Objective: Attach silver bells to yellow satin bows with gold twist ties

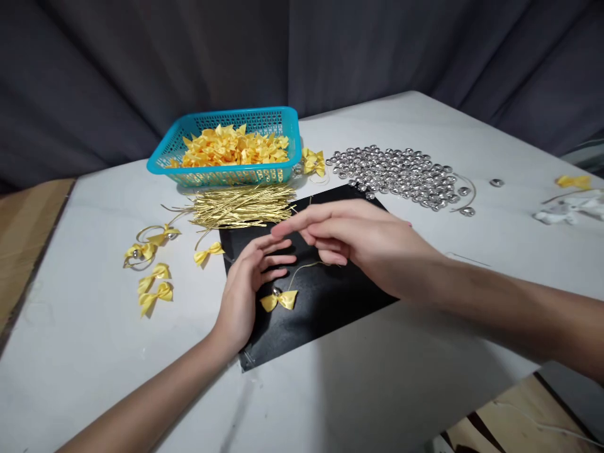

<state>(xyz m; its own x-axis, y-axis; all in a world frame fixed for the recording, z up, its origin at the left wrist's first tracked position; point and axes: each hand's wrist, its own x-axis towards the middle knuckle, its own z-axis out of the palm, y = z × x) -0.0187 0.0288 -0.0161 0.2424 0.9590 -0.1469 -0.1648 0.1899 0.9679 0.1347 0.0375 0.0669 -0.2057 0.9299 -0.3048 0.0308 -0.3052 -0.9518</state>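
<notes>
Fingers [280, 259] of our left hand [240, 296] spread empty; right hand [380, 244] half-curls, hold unclear, right of yellow satin bow [287, 299].

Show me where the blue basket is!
In the head view, the blue basket stands left of centre at the back of the white table, behind the gold strands.

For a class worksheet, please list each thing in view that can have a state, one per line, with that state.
Left hand: fingers parted
Right hand: index finger extended; grip unclear
Single bow: tied, lying on the mat
Black mat: flat, partly covered
Blue basket: uncovered, holding heaped yellow bows
Gold cords: piled together
Silver beads: mostly clustered, some apart
Curtain: hanging in folds
</notes>
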